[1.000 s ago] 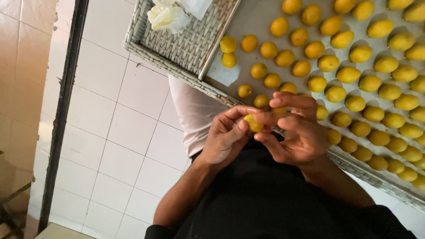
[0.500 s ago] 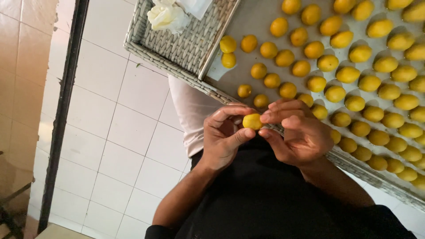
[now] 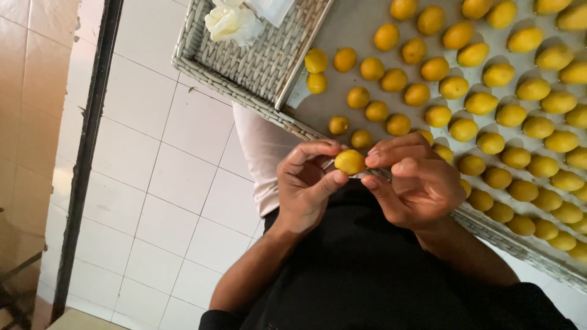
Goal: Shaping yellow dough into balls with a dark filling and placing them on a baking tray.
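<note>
A small yellow dough ball (image 3: 350, 162) is pinched between the fingertips of both hands, just in front of the tray's near edge. My left hand (image 3: 306, 183) grips it with thumb and forefinger from the left. From the right, my right hand (image 3: 413, 180) touches it with curled fingertips. Behind the hands lies a wicker tray (image 3: 244, 70) lined with pale paper, holding several rows of similar yellow balls (image 3: 465, 128).
A crumpled whitish lump (image 3: 231, 21) rests in the tray's far left corner. White floor tiles (image 3: 159, 183) stretch to the left, bordered by a dark strip (image 3: 88, 146). A pale cloth (image 3: 263, 153) hangs below the tray edge.
The yellow ball has turned out from between the palms and now sits exposed at the fingertips. Both hands have risen slightly toward the tray edge.
</note>
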